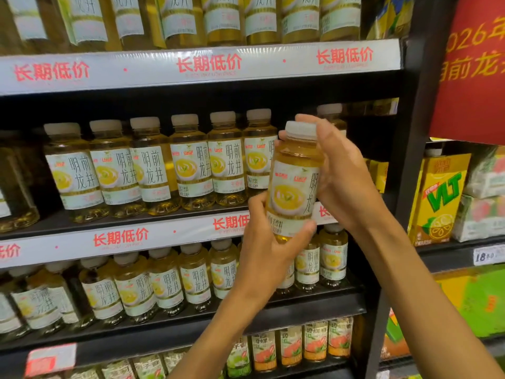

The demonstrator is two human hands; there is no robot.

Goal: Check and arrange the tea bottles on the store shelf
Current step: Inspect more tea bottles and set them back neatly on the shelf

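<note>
A tea bottle with a white cap, golden liquid and a white label is held up in front of the middle shelf, near its right end. My left hand grips its base from below. My right hand wraps around its upper body and cap from the right. A row of matching tea bottles stands on the middle shelf to the left, labels facing out. One more bottle peeks out behind my right hand.
More of the same tea bottles fill the top shelf and the lower shelf. Smaller orange-labelled bottles stand at the bottom. A black upright post divides this bay from yellow lemon-tea cartons on the right. A red banner hangs above.
</note>
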